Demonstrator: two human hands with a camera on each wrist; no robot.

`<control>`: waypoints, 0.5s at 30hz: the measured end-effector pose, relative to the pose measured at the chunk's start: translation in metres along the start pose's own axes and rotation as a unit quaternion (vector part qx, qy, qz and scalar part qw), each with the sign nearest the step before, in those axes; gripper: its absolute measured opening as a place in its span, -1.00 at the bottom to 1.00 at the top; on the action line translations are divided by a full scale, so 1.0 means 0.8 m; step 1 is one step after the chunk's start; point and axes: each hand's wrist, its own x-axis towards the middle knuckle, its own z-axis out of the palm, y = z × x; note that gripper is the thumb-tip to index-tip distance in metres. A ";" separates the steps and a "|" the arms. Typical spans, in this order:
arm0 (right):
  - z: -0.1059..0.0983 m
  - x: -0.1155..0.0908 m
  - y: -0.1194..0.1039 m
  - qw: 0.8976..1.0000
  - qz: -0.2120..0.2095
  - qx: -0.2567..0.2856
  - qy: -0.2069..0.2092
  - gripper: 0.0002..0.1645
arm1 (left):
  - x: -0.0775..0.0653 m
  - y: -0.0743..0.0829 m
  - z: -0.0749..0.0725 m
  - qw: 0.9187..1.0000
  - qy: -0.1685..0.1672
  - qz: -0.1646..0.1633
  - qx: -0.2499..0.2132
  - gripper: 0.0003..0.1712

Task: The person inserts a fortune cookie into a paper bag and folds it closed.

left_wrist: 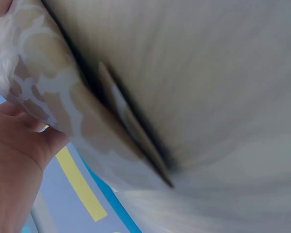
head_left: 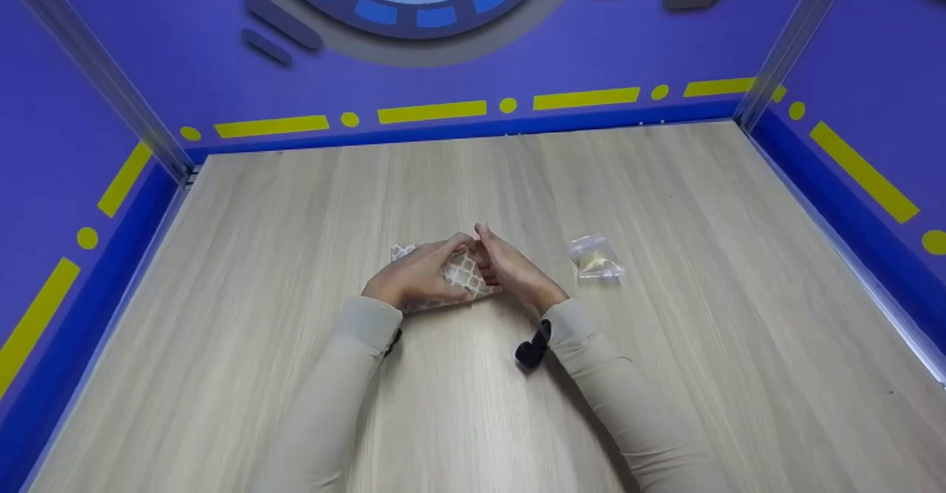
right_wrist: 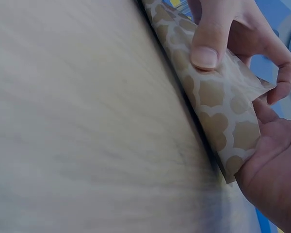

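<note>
A flat packet of tan paper with a white lattice pattern (head_left: 463, 273) lies on the table between the hands. My left hand (head_left: 421, 275) holds it from the left, the thumb pressing its top near the front edge. In the right wrist view, that hand's index finger curls at the tip of a raised paper fold (right_wrist: 262, 89). My right hand (head_left: 521, 275) meets the packet's right end with palm and fingers, its thumb pointing up and away. Seen from the left wrist, a thin paper edge (left_wrist: 131, 121) stands out under the packet (left_wrist: 63, 92).
A small clear plastic bag (head_left: 595, 262) with something yellowish inside lies right of the right hand. The wood-grain table (head_left: 281, 227) is bounded by blue-purple walls (head_left: 473, 79) with yellow marks at the back and both sides. A black strap piece (head_left: 531, 352) hangs from the right wrist.
</note>
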 end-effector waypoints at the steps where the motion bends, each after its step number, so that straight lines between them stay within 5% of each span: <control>1: -0.001 0.000 0.000 1.000 -0.001 -0.006 0.004 -0.11 | 0.000 0.000 0.000 1.000 0.000 0.000 0.002 -0.21; 15: -0.017 -0.004 -0.006 0.999 -0.004 0.029 0.019 -0.28 | -0.001 0.001 -0.002 1.000 0.000 0.010 -0.005 -0.22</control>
